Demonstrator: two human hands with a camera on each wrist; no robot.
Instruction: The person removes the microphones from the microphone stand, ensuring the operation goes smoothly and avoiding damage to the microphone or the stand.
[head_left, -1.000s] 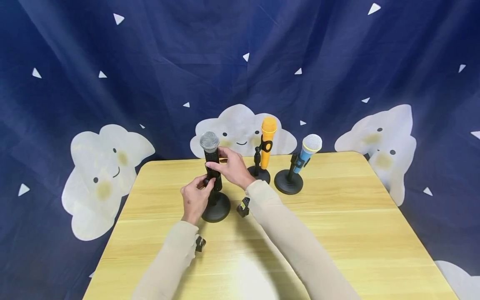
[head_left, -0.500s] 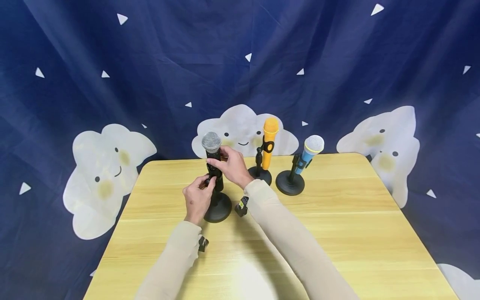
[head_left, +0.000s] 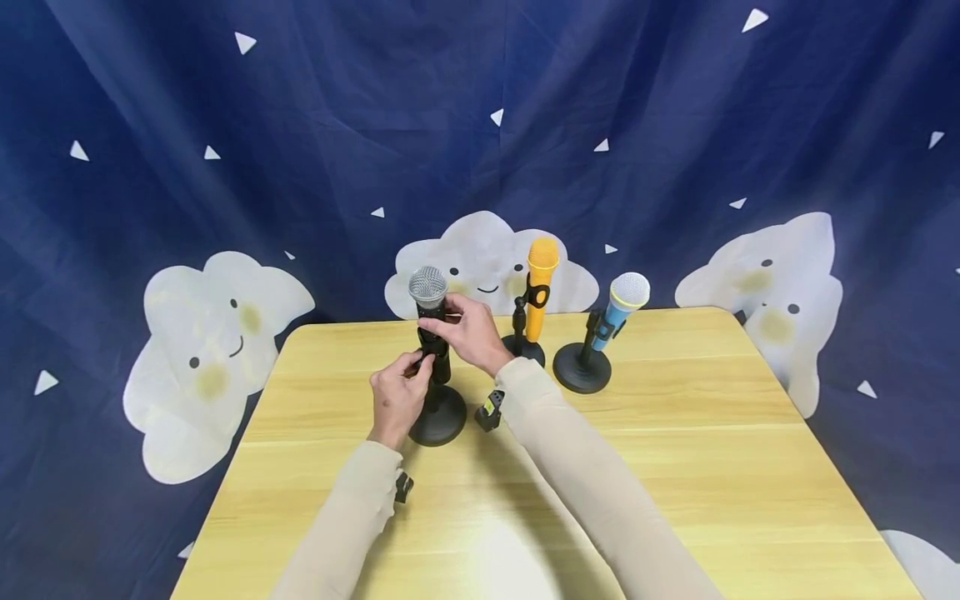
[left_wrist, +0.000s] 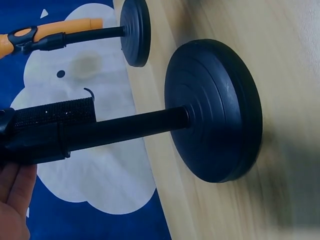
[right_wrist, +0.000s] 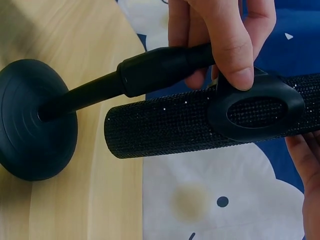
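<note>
A black microphone (right_wrist: 160, 125) with a glittery body and a silver mesh head (head_left: 429, 287) sits in the oval clip (right_wrist: 256, 111) of a black desk stand (head_left: 437, 417). My right hand (head_left: 472, 333) grips its upper body just below the mesh head, thumb across the front. Lower down, my left hand (head_left: 397, 402) pinches the clip; its thumb (right_wrist: 239, 72) presses on the clip's edge in the right wrist view. The microphone stands nearly upright, its lower end hanging beside the stand's pole (left_wrist: 130, 125).
Right of my hands, an orange microphone (head_left: 536, 321) stands clipped in a second black stand (head_left: 532, 350). Further right, a blue microphone (head_left: 612, 321) with a white head leans in a third stand (head_left: 582, 369). The wooden table (head_left: 712, 467) ends at a dark blue curtain (head_left: 337, 125).
The microphone's head has shifted slightly to the right, my right hand moving with it. Both hands keep their hold. The view has also shifted a little.
</note>
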